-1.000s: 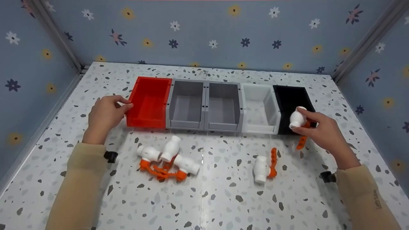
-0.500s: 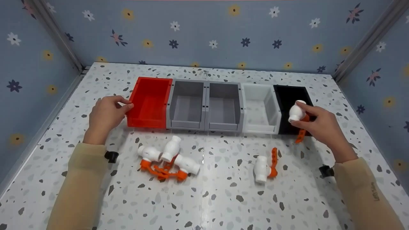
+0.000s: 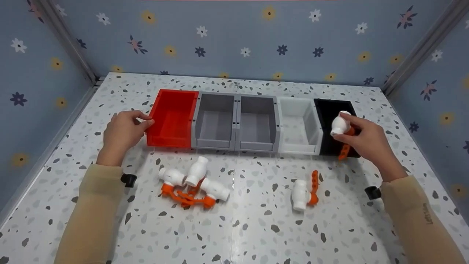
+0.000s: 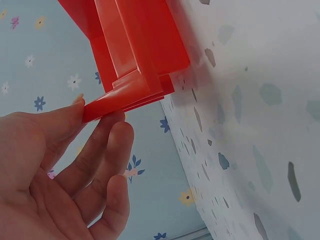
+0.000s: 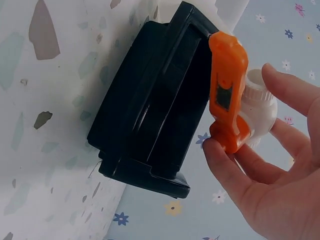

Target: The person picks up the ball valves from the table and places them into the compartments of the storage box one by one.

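Thumb and fingers of my right hand (image 3: 368, 139) pinch a white ball valve (image 3: 340, 124) with an orange lever handle (image 5: 228, 80). They hold it above the front part of the black bin (image 3: 331, 108) at the row's right end. My left hand (image 3: 122, 130) grips the side edge of the red bin (image 4: 132, 92) between thumb and fingers. Three more ball valves (image 3: 215, 189) lie bunched on the table before the red and grey bins, their orange handles crossing. Another ball valve (image 3: 299, 196) lies alone in front of the white bin (image 3: 297, 146).
Two grey bins (image 3: 213, 143) stand between the red and white ones, all joined in one row. The speckled table (image 3: 256, 234) is bounded by flower-patterned panels (image 3: 234, 36) at the back and sides.
My right hand has moved the ball valve away from me, from the black bin's front edge to over its inside. The left hand has stayed on the red bin.
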Motion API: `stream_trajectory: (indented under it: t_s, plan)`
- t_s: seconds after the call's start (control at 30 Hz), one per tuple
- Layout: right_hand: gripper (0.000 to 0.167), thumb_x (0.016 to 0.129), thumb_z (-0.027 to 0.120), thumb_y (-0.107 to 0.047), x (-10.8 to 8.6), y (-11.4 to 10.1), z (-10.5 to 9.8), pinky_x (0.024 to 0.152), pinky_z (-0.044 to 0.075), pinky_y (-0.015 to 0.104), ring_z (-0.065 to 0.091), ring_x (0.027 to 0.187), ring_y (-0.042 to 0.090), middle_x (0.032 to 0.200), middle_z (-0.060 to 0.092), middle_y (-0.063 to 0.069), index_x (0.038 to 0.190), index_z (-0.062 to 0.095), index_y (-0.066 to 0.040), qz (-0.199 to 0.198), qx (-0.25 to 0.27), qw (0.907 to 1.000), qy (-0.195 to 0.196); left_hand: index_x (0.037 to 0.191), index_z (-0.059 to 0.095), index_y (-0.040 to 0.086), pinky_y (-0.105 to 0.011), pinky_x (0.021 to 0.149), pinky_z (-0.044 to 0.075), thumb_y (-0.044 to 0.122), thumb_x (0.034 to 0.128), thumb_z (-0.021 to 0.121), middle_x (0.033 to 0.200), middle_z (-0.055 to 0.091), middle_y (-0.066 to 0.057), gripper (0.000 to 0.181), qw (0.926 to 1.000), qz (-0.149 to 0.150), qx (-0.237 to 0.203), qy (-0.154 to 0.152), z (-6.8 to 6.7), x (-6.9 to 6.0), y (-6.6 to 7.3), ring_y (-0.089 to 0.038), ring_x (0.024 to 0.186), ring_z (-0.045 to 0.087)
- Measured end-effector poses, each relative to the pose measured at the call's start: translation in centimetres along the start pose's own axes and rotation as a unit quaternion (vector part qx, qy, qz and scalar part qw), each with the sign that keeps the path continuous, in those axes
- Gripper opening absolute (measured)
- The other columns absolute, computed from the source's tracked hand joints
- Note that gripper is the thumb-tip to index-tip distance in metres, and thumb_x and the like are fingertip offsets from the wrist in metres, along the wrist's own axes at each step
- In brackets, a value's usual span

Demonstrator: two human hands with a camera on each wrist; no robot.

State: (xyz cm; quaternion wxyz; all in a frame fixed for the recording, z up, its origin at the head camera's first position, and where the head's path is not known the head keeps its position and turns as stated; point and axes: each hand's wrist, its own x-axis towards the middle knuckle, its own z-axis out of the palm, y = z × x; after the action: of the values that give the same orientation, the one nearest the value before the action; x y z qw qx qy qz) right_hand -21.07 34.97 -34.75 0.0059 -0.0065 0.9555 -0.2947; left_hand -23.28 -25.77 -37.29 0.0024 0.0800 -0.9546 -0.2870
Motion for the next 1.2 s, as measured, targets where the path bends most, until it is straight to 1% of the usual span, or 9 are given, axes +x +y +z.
stream_trajectory:
  t_s: [0.13,0.27,0.4,0.57,0.7,0.83,0.97,1.2]
  plan:
    - [0.079,0.088,0.073,-0.046,0.4,0.0,0.1,0.087,0.047,0.048,0.048,0.115,0.034,0.148,0.043,0.020,0.155,0.036,-0.028,0.010,0.015,0.9998,-0.003,0.124,0.067,0.011,-0.043,0.071,0.047,0.032,0.0992,0.061,0.107,0.062,-0.017,0.033,1.0000,-0.005,-0.001,-0.001,0.0,0.0,0.0,-0.033,0.089,0.053]
    - [0.078,0.088,0.074,-0.044,0.7,-0.1,0.1,0.085,0.046,0.047,0.049,0.113,0.033,0.143,0.047,0.019,0.155,0.036,-0.029,0.007,0.017,0.9998,0.000,0.124,0.067,0.011,-0.043,0.071,0.047,0.032,0.0993,0.061,0.107,0.062,-0.017,0.033,1.0000,-0.005,0.000,0.000,0.0,0.0,0.1,-0.033,0.089,0.053]
    - [0.076,0.089,0.075,-0.039,1.1,-0.2,0.1,0.085,0.045,0.048,0.050,0.113,0.033,0.146,0.045,0.019,0.155,0.037,-0.028,0.002,0.013,0.9999,0.006,0.124,0.068,0.011,-0.042,0.069,0.047,0.032,0.0993,0.060,0.105,0.064,-0.017,0.033,1.0000,0.005,0.006,0.006,0.1,0.0,0.0,-0.032,0.088,0.054]
    - [0.074,0.090,0.075,-0.031,1.9,-0.2,0.2,0.091,0.045,0.054,0.048,0.122,0.037,0.151,0.041,0.019,0.155,0.038,-0.027,-0.001,0.013,0.9997,0.019,0.124,0.068,0.011,-0.041,0.065,0.046,0.033,0.0991,0.060,0.102,0.065,-0.017,0.034,0.9998,0.012,0.008,0.012,0.1,0.0,-0.1,-0.032,0.085,0.054]
    - [0.075,0.090,0.076,-0.029,2.4,-0.2,0.3,0.098,0.043,0.058,0.045,0.129,0.039,0.151,0.042,0.019,0.155,0.038,-0.027,0.006,0.015,0.9995,0.027,0.124,0.068,0.011,-0.040,0.065,0.046,0.033,0.0992,0.060,0.101,0.065,-0.017,0.034,0.9998,0.010,0.008,0.012,0.1,0.0,-0.1,-0.031,0.084,0.054]
    - [0.074,0.090,0.075,-0.030,2.9,-0.3,0.4,0.099,0.042,0.059,0.045,0.129,0.039,0.148,0.044,0.019,0.155,0.038,-0.027,0.011,0.013,0.9993,0.033,0.123,0.068,0.011,-0.040,0.066,0.047,0.033,0.0993,0.060,0.102,0.064,-0.017,0.034,0.9999,0.005,0.008,0.008,0.1,0.0,-0.1,-0.032,0.085,0.054]
    - [0.073,0.091,0.075,-0.029,3.4,-0.5,0.5,0.100,0.041,0.059,0.045,0.129,0.040,0.148,0.044,0.020,0.154,0.039,-0.026,0.007,0.004,0.9994,0.033,0.123,0.068,0.012,-0.041,0.065,0.046,0.033,0.0992,0.060,0.102,0.064,-0.017,0.033,0.9999,0.006,0.010,0.005,0.0,0.0,0.0,-0.032,0.084,0.054]
    - [0.072,0.091,0.075,-0.026,4.3,-0.9,0.6,0.100,0.040,0.059,0.046,0.127,0.041,0.150,0.042,0.021,0.154,0.040,-0.022,0.006,-0.007,0.9999,0.013,0.123,0.068,0.011,-0.041,0.065,0.046,0.033,0.0991,0.061,0.103,0.065,-0.018,0.033,0.9998,0.008,0.019,0.000,-0.1,0.0,0.1,-0.032,0.083,0.055]
